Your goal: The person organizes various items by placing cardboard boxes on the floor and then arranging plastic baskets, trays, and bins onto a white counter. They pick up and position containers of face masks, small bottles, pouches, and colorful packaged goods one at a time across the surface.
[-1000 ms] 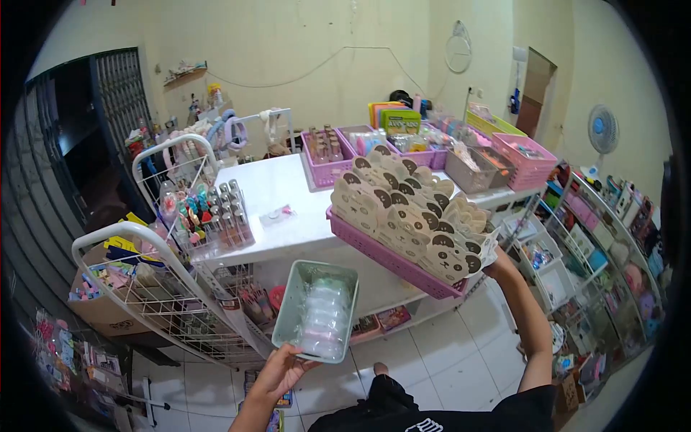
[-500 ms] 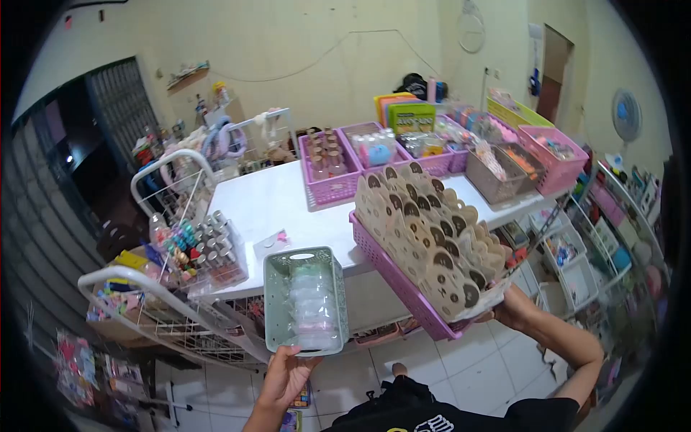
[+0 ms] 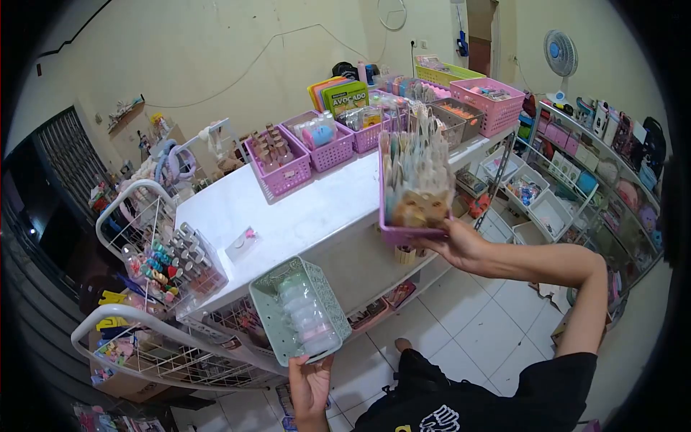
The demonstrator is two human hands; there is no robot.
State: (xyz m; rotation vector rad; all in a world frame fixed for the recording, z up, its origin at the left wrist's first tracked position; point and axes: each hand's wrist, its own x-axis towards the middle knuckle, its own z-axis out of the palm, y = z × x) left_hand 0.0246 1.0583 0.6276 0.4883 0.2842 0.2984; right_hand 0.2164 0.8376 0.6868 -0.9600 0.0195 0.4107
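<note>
My left hand (image 3: 310,385) grips the near end of a pale green plastic basket (image 3: 327,299), which holds a stack of clear-wrapped round items (image 3: 304,309). That basket is tilted toward me at the table's front edge. With its fingers under the near end, my right hand (image 3: 464,247) holds a purple basket (image 3: 414,234) raised over the table edge. Upright rows of bear-printed cards in clear sleeves (image 3: 417,169) fill the purple basket. Both hands are closed on their baskets; some fingers are hidden beneath them.
On the white table (image 3: 223,205) lies a small packet (image 3: 243,243). Purple baskets (image 3: 288,176) line its back side, with a pink basket (image 3: 497,111) at the far right. A white wire rack (image 3: 151,345) stands left. A glass showcase (image 3: 597,180) and a fan (image 3: 561,61) are at right.
The view has swung to the right. The purple basket has turned, so its card rows now point away from me. The green basket has tilted slightly, showing its right side.
</note>
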